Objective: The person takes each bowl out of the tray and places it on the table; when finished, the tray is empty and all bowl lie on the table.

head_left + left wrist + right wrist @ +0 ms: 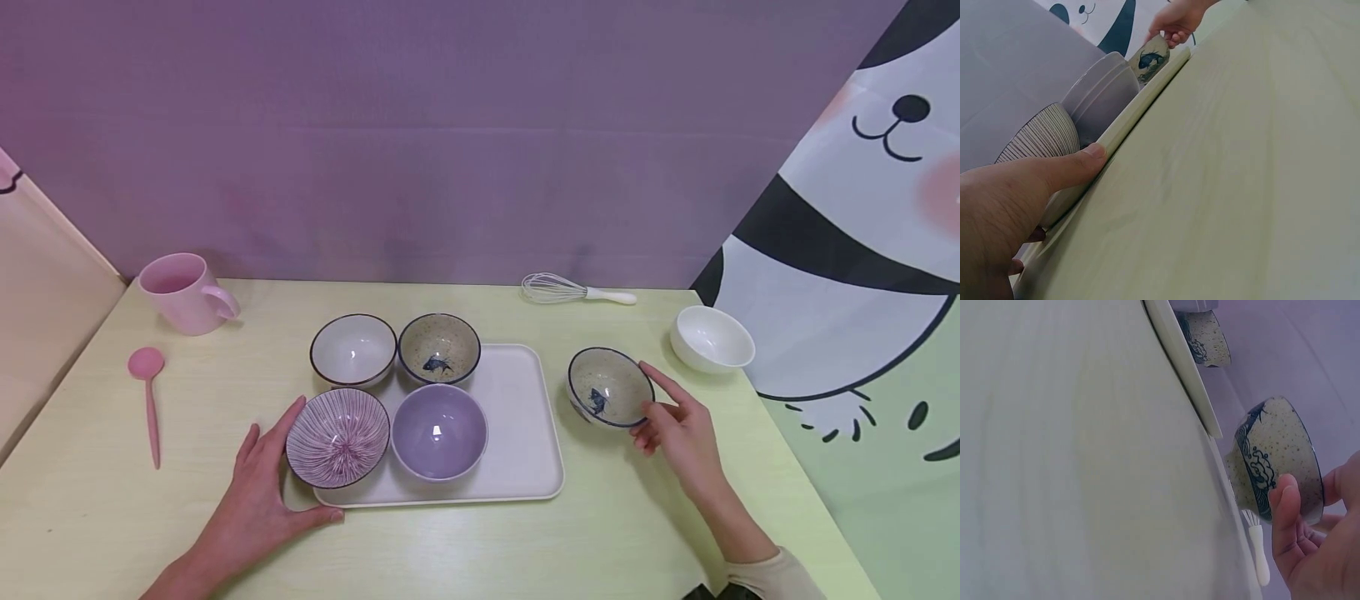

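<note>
My right hand [680, 433] pinches the rim of a speckled bowl [609, 383] with a blue fish inside, just right of the white tray [517, 433]. In the right wrist view, the thumb and fingers hold this bowl [1282, 450] by its side. At the tray's front left corner is my left hand [258, 492], spread wide, its thumb [1079, 167] at the front edge and its fingers beside the purple-streaked bowl [337, 437]. Also on the tray are a lilac bowl [439, 433], a white dark-rimmed bowl [352, 350] and a second speckled fish bowl [439, 343].
A pink mug [182, 296] and a pink spoon [148, 392] are at the table's left. Along the back edge lies a whisk [577, 290] with a white handle. A plain white bowl [712, 340] stands near the right edge, beyond my right hand.
</note>
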Motion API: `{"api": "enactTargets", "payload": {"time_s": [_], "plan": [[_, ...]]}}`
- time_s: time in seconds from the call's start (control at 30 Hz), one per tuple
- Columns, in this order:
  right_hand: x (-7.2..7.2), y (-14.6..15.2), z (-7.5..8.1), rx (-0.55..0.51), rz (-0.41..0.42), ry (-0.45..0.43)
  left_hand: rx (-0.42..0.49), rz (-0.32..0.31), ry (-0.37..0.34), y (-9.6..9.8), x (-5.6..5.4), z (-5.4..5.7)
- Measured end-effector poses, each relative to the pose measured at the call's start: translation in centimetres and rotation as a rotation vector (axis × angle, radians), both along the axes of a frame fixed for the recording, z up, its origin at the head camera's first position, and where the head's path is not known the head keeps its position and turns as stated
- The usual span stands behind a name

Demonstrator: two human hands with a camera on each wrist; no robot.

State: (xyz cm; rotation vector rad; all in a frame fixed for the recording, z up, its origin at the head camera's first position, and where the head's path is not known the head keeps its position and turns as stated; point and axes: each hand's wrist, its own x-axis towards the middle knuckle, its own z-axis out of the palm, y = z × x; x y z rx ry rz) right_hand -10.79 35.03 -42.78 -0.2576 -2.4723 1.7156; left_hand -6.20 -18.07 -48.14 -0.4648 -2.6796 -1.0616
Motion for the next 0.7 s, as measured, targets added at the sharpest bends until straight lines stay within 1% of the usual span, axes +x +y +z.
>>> {"api": "enactTargets", "payload": {"time_s": [0.17,0.27,0.37,0.7], "plan": [[-0.5,0.6,-0.3,-0.053,-0.077,-0.014,0.003,0.002,-0.014,-0.1,0.0,0.1],[-0.7,1.0,-0.5,-0.084,-0.109,-0.016,0.000,0.004,-0.018,-0.1,0.0,0.1],[-0.9,1.2,-0.6,-0.118,-0.130,-0.014,0.001,0.005,-0.017,-0.2,0.0,0.0],[-1.7,1.8,-0.7,-0.165,-0.202,0.009,0.004,0.002,-0.010,-0.1,0.0,0.0]]}}
